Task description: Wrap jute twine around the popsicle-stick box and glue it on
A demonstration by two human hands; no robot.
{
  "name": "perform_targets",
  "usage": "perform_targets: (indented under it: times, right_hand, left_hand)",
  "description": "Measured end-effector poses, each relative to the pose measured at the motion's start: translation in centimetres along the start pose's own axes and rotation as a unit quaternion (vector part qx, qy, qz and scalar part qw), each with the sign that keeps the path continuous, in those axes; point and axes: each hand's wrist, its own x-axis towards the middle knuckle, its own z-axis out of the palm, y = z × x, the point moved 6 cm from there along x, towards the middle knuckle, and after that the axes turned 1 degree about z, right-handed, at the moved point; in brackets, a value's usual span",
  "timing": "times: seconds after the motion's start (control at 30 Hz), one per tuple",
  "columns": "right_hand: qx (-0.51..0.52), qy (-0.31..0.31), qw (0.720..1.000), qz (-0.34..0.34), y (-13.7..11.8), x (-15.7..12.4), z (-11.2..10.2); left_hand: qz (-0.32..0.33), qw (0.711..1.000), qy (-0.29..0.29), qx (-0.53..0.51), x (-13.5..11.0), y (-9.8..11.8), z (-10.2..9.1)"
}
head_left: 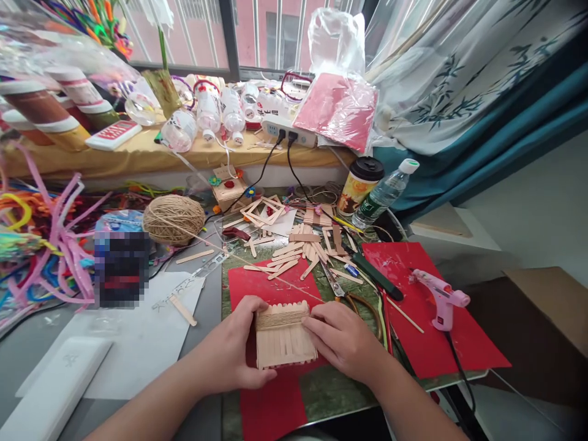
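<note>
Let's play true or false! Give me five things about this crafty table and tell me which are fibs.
1. The left hand is holding the craft-stick piece. True.
2. The right hand is holding a paintbrush. False: its fingers are at the craft-stick piece's edge.
3. The glue gun lies on red paper. True.
4. The glue gun is nearer the left hand than the right hand. False: it is nearer the right hand.
5. The bottle stands beside a cup with a black lid. True.
</note>
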Motion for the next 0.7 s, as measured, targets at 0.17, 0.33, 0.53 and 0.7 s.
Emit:
perform_targets:
  times: [0.17,0.33,0.53,0.7]
  right_hand:
    - [0.002,-0.01,0.999,0.033,1.0,-1.0,0.1]
    - [0.103,0.033,0.991,0.079,1.9,-0.9,0.9]
    - [0.152,0.059,0.981,0.1,2.3,-0.7,1.0]
    - [0.152,0.064,0.982,0.091,2.1,-0.7,0.7]
  left_hand:
    - [-0.006,1.0,0.001,0.013,0.0,0.1,-0.6]
    - [0.021,0.999,0.003,0.036,0.1,0.9,-1.1]
    - [-0.027,0.998,-0.007,0.053,0.2,0.8,-1.0]
    - [0.009,0.996,-0.014,0.09,0.3,0.3,-0.5]
